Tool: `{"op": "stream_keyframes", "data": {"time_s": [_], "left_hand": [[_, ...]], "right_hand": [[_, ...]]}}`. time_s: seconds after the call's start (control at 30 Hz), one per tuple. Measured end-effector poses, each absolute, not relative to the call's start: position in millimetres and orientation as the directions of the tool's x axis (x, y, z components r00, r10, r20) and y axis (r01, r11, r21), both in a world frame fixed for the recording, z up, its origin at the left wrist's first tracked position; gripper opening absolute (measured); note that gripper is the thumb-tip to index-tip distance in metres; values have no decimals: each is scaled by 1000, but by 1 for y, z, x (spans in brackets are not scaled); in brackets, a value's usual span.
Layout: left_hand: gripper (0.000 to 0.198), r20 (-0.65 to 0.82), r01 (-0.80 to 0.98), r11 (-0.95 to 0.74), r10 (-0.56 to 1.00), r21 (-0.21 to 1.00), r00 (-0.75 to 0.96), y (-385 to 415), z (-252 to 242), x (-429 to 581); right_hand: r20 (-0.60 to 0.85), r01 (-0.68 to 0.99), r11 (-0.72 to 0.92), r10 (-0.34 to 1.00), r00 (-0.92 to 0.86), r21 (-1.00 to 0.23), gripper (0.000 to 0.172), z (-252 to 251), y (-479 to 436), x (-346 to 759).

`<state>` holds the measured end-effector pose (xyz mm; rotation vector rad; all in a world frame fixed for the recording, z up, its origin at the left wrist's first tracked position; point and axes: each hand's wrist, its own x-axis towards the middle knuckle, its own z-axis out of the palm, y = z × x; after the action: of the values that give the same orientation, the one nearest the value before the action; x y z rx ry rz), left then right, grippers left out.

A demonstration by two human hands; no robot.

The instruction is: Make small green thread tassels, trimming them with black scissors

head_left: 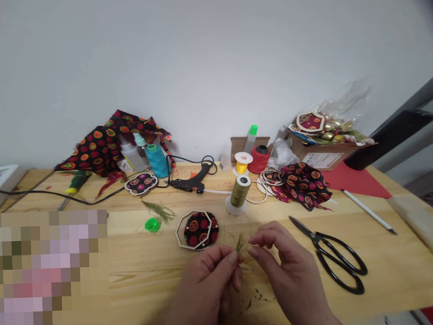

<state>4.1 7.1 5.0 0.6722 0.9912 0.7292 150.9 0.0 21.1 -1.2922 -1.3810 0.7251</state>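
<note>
Between the thumb and forefinger of my left hand (216, 276) is a small tuft of olive-green thread (240, 242), its loose ends pointing up. My right hand (287, 269) is just to the right of the tuft. Its thumb and forefinger tips are pinched together; whatever they hold is too fine to make out. Behind the hands stands an olive thread spool (240, 192). Beyond my left hand lies a patterned fabric disc (208, 229) with a pale octagonal frame (179, 230) on it. Black-handled scissors (329, 253) lie to the right.
Further back are a black glue gun (190, 182), a teal thread cone (157, 160), a red thread cone (259, 158) and a yellow spool (242, 165). A green cap (152, 225), a flower-shaped ornament (141, 183) with tassel, and a white pencil (369, 211) also lie here. The lower left is pixelated.
</note>
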Motion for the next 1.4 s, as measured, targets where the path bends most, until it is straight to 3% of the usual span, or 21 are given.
{"op": "stream_keyframes", "data": {"time_s": [0.4,0.6,1.03,1.13,1.23,1.33,1.4], "left_hand": [[34,-492,-275,587,800,761,343,8,9,5],[35,-484,-251,580,800,775,354,8,9,4],[33,-481,-250,583,795,773,370,7,10,5],[35,-471,-243,579,795,779,382,7,8,4],[33,-485,-260,587,795,767,363,7,7,3],[31,-491,-291,587,801,756,341,8,8,3],[31,-484,-294,578,809,761,335,8,9,3]], "right_hand": [[150,173,119,973,176,-978,9,11,4,149],[123,165,94,976,178,-982,13,11,3,150],[96,113,87,992,85,-990,6,13,3,148],[56,61,46,984,171,-997,2,12,6,150],[-23,-3,-23,949,314,-1000,18,7,7,156],[-168,-44,-163,951,258,-986,27,2,6,160],[-263,-116,-245,948,179,-963,24,1,3,158]]}}
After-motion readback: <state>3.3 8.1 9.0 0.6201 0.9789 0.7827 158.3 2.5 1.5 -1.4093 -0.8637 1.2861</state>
